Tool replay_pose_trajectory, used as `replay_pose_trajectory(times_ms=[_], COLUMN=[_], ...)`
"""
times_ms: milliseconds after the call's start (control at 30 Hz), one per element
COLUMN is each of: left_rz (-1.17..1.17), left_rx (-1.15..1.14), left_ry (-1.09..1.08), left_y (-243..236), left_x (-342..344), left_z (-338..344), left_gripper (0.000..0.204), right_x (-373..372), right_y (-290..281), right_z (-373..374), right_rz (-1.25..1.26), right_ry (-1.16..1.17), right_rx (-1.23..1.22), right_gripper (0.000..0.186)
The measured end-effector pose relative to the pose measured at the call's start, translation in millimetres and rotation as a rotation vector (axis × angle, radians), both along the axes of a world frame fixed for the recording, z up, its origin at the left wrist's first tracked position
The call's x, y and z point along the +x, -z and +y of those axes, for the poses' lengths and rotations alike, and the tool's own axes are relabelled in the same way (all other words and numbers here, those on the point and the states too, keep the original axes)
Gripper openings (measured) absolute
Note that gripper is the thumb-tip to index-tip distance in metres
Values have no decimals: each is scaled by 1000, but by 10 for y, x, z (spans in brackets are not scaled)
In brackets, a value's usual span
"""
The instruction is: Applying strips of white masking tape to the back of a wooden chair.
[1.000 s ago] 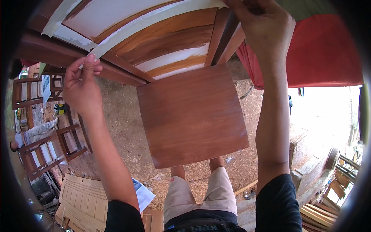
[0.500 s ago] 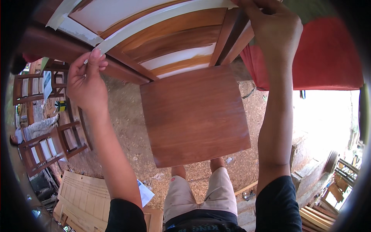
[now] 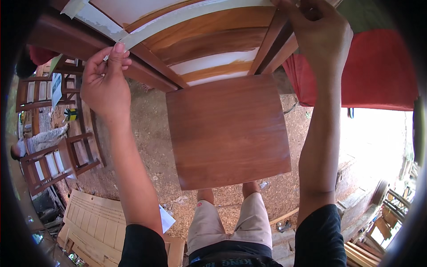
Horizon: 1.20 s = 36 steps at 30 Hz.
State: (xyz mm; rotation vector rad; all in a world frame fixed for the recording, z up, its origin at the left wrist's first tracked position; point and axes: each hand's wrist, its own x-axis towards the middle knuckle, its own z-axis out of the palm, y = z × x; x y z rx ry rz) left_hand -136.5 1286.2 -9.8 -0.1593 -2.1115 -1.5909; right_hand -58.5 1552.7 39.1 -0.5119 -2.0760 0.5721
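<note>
My left hand [image 3: 106, 84] pinches the lower left end of a long pale strip of masking tape [image 3: 178, 21] between thumb and fingers. The strip runs slantwise across the slatted backrest [image 3: 204, 44] of a wooden chair, up towards my right hand [image 3: 322, 38]. That hand is closed at the top edge, its fingertips partly cut off, at the strip's other end. Brown stained wood and white areas alternate on the backrest. Below it, the chair's smooth brown seat [image 3: 229, 131] faces up. Another piece of tape [image 3: 74, 8] hangs from the frame at upper left.
A red cloth [image 3: 369, 71] covers something at the right. More brown chairs [image 3: 55, 162] stand at the left, near a person lying down [image 3: 42, 140]. A pale wooden panel [image 3: 95, 218] lies at lower left, and wood shavings cover the ground [image 3: 151, 147].
Both hands keep their pinched pose. My left hand has shifted slightly up and right; the backrest and seat sit a little further right in view.
</note>
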Motion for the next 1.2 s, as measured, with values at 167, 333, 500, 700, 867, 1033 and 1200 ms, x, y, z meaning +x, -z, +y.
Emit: replay_pose_trajectory(times_ms=[167, 333, 500, 700, 867, 1033, 1200], left_rz=[4, -6, -1, 17, 30, 34, 31], left_rx=[-12, -32, -5, -1, 9, 23, -11], left_ry=[1, -15, -1, 13, 6, -1, -24], left_y=[22, 23, 0, -16, -39, -51, -102], left_x=[8, 25, 10, 15, 11, 9, 12], left_z=[-10, -7, -8, -29, -19, 8, 12], left_gripper=[25, 25, 25, 24, 25, 22, 20], right_x=[50, 76, 125, -3, 17, -47, -53], right_y=[-123, -154, -181, -41, 25, 111, 127], right_z=[-34, -135, -37, -14, -90, -43, -134], right_rz=[-39, -105, -95, -59, -28, 113, 135], right_ry=[-11, 130, 98, 241, 160, 66, 63], right_rx=[-76, 121, 23, 136, 47, -163, -64], right_gripper=[26, 38, 49, 54, 51, 47, 44])
